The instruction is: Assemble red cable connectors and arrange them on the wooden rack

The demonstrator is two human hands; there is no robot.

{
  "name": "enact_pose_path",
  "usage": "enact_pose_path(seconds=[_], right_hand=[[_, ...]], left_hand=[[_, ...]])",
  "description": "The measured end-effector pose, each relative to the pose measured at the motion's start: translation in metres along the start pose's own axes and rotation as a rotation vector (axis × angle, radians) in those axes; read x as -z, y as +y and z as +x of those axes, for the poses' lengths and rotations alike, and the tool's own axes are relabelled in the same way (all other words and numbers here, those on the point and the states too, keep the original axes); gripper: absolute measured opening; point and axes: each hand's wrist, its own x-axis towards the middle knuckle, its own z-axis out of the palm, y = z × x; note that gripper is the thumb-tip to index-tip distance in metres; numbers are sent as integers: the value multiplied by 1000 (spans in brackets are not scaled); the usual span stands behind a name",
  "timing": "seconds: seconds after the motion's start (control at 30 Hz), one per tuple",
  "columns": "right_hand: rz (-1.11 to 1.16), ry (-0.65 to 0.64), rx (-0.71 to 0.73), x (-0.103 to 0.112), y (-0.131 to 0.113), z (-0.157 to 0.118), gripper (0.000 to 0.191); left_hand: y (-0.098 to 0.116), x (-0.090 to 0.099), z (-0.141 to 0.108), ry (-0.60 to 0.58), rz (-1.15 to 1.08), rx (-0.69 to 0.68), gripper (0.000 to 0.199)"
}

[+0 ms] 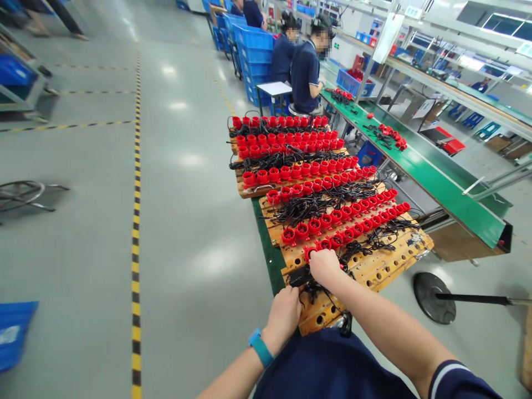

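Note:
My right hand [326, 267] is closed at the near left end of a row of red cup-shaped parts, its fingers on the endmost red cup-shaped part [308, 253]. Low at the left edge of the wooden board [388, 271], my left hand [286, 307] has its fingers curled together beside a black piece [298, 276]; what they pinch is hidden. Black cables [313, 289] lie loosely between and under both hands. More rows of red cups [313, 226] stand upright on the board, with bundles of black cable [303, 209] between them.
Behind lies another wooden board [249, 191] with red cups. A green conveyor table [436, 185] runs along the right, carrying loose red parts [390, 133]. A round black stand base [434, 297] is on the floor at right. Seated co-workers [305, 75] and blue crates [253, 55] are farther off.

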Motion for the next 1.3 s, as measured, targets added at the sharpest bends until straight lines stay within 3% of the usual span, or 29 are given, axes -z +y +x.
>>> enact_pose_path(seconds=[0.17,0.3,0.4,0.5,0.53,0.63,0.67,0.77,0.83,0.93,1.03,1.17,1.3], right_hand=[[22,52,-23,16,5,-16,29],[108,143,-87,32,24,-61,34],[397,199,-128,46,39,-102,39],[732,208,-142,59,44,-130,41],[831,187,-144,62,44,-136,44],[1178,6,-179,58,42,-146,56],[1316,-77,-204,54,42,-150,61],[1708,-318,-257,32,42,-169,72],[1841,-416,-188,15,41,-187,70],[1718,-401,-102,-7,34,-205,66],[1353,-195,-151,-17,28,-195,62],[969,110,50,-5,27,-142,47],[749,97,307,17,22,-80,58]], left_hand=[[-8,8,-3,89,-68,-17,12],[-4,20,-7,147,-413,-69,19],[20,29,-17,-57,-703,-171,29],[55,37,-24,-286,-854,-340,75],[65,39,-25,-325,-869,-394,78],[81,47,-29,-354,-843,-468,31],[81,51,-31,-352,-822,-455,26],[65,64,-40,-358,-793,-359,38],[49,72,-48,-359,-818,-279,43],[29,77,-59,-304,-860,-179,49],[20,75,-66,-235,-970,-85,49],[24,73,-71,-163,-1120,-1,50],[32,76,-68,-118,-1139,-41,52]])
